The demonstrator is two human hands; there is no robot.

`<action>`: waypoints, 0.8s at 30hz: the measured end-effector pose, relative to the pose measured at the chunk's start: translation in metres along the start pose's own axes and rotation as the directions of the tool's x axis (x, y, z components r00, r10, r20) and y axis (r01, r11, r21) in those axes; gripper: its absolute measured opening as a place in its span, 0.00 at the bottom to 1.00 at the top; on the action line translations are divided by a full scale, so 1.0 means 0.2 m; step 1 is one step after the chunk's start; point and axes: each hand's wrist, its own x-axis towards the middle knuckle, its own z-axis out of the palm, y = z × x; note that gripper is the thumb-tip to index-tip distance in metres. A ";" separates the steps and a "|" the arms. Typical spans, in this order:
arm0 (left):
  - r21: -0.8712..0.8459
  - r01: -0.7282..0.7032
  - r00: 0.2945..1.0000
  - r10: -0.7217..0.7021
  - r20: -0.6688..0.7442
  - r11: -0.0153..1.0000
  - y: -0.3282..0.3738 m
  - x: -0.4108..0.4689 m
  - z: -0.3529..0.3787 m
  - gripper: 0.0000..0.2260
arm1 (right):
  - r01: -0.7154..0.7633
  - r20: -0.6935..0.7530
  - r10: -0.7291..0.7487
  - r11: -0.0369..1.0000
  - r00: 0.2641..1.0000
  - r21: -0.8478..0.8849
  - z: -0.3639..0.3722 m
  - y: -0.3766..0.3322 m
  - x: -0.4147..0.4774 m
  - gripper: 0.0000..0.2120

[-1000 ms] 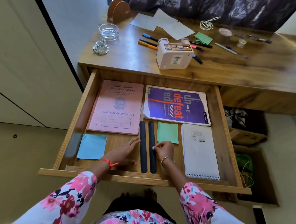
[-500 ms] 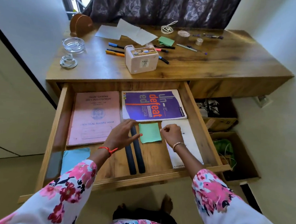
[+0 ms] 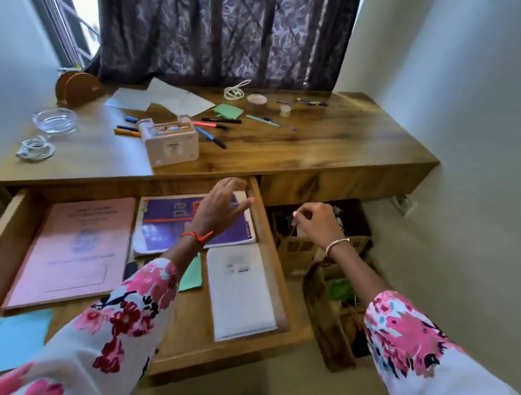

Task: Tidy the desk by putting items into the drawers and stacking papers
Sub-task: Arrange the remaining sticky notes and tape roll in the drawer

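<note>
Drawer [image 3: 272,260] stocked; left hand [image 3: 221,208] spread, right hand [image 3: 317,226] loosely curled, apparently empty. Next, likely: reach for pens [image 3: 127,132].

Wood everywhere here: the desk [image 3: 318,146] top carries a smooth varnish that throws back the window light, and the drawer [image 3: 268,259] shows the same grain, a touch duller. That dish [image 3: 55,120] is clear, shiny glass. The box [image 3: 172,145] looks like smooth cream plastic. Loose sheets [image 3: 167,98] are plain matt paper. The pink book [image 3: 74,246] has a matt card cover, the purple book [image 3: 161,226] a glossy one. Behind, the curtain [image 3: 221,31] is patterned cloth, the sleeve [image 3: 121,320] is flowered cloth, and the bracelet [image 3: 336,243] glints like metal.
</note>
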 end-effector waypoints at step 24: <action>0.215 0.166 0.986 -0.168 -0.006 0.962 0.14 0.85 0.40 0.31 | 0.322 0.072 -0.316 0.942 0.946 -0.098 -0.43 0.45 0.84 0.12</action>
